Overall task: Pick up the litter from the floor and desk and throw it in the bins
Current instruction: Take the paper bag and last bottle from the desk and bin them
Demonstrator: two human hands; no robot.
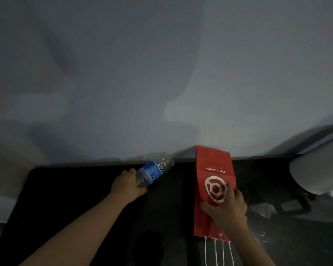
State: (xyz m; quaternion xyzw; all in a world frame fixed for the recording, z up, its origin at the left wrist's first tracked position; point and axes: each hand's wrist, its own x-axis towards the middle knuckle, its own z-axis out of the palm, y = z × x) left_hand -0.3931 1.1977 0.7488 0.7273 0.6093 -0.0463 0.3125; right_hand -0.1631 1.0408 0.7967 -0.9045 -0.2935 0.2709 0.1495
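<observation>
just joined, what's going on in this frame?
A person is clearing litter at a dark desk against a pale wall. The left hand grips one end of a plastic water bottle with a blue label. The right hand holds a red paper bag upside down, with its white string handles dangling toward the camera. Both items are in hand, and no bin is in view. What looks like crumpled plastic lies further right.

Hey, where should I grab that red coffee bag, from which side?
Probably pinch the flat panel of the red coffee bag from its right edge, beside the logo, where the right hand holds it. It looks folded flat, so thumb and fingers clamp it; the white cord handles dangle loose at the near end and would let it swing.
</observation>
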